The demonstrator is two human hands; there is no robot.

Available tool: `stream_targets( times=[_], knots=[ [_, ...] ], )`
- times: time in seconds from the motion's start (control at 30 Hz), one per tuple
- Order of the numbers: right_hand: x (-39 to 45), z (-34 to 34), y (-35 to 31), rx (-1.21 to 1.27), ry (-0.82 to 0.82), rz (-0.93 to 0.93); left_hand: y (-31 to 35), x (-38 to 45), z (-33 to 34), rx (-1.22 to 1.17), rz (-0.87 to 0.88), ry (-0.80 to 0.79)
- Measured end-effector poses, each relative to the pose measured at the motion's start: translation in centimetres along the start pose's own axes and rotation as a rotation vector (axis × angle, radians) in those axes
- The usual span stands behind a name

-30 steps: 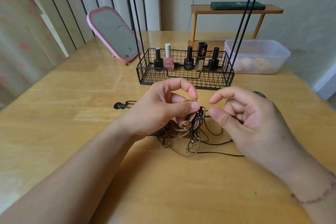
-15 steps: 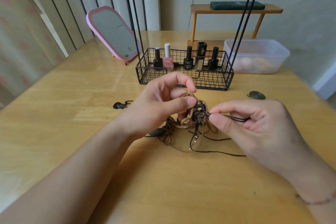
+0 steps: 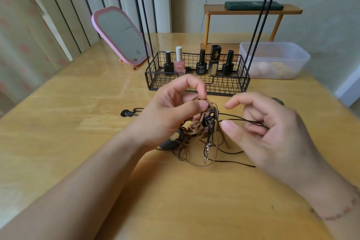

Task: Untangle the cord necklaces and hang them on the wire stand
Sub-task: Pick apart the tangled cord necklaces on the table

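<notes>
Head camera view: at far left, a pink-framed mirror (image 3: 121, 40) leans on the wooden table (image 3: 58, 122), with a small black guitar-shaped pendant (image 3: 127, 113) lying nearer the person. The left hand (image 3: 165, 115) pinches the top of a tangle of cord necklaces (image 3: 202, 128), tan and black cords bunched just above the tabletop at centre. The right hand (image 3: 272, 132) has its thumb and curled fingers on a thin black cord (image 3: 239, 121) drawn taut out of the knot, while its forefinger is lifted clear.

Pulling that strand harder could cinch the knot instead of freeing it, and the small metal clasps (image 3: 206, 151) dangling below look likely to snag on the loops. None of the necklaces is on the wire stand (image 3: 198, 84) yet.

The stand's black mesh basket, behind the hands, holds three dark nail-polish bottles (image 3: 201, 64), a pink bottle (image 3: 179, 63) and a gold-lettered tube (image 3: 214, 60), all upright in a row; thin black rods rise from its ends. Further right, a clear plastic tub (image 3: 274, 60) contains pale rounded items, too blurred to identify. A small wooden shelf (image 3: 251, 10) behind carries a dark flat object (image 3: 253, 5).
</notes>
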State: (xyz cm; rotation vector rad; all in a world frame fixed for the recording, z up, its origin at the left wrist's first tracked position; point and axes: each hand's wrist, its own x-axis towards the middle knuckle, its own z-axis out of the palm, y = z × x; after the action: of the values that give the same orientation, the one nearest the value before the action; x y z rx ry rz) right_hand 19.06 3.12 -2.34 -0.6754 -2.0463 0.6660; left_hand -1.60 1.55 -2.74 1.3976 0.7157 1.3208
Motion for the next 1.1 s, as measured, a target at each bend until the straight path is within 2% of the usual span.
stream_targets(
  times=[0.13, 0.3, 0.47, 0.87, 1.0, 1.1],
  knots=[
    [-0.3, 0.1, -0.4, -0.078, 0.023, -0.089, 0.1, -0.1, -0.1, 0.019, 0.002, 0.035],
    [-0.1, 0.7, 0.0, -0.257, 0.024, -0.029, 0.1, -0.1, 0.1, 0.077, 0.003, -0.032],
    [-0.2, 0.6, 0.2, -0.102, -0.031, -0.037, 0.1, -0.1, -0.1, 0.070, -0.006, -0.038],
    [0.2, 0.3, 0.3, 0.221, -0.177, 0.184, 0.0, 0.0, -0.5, 0.013, -0.025, -0.049],
    [0.4, 0.1, 0.6, 0.242, -0.203, 0.237, -0.1, 0.0, -0.4, 0.010, -0.045, -0.042],
    [0.2, 0.1, 0.2, 0.195, -0.181, 0.190, -0.1, -0.1, -0.3, -0.013, -0.049, -0.043]
  ],
)
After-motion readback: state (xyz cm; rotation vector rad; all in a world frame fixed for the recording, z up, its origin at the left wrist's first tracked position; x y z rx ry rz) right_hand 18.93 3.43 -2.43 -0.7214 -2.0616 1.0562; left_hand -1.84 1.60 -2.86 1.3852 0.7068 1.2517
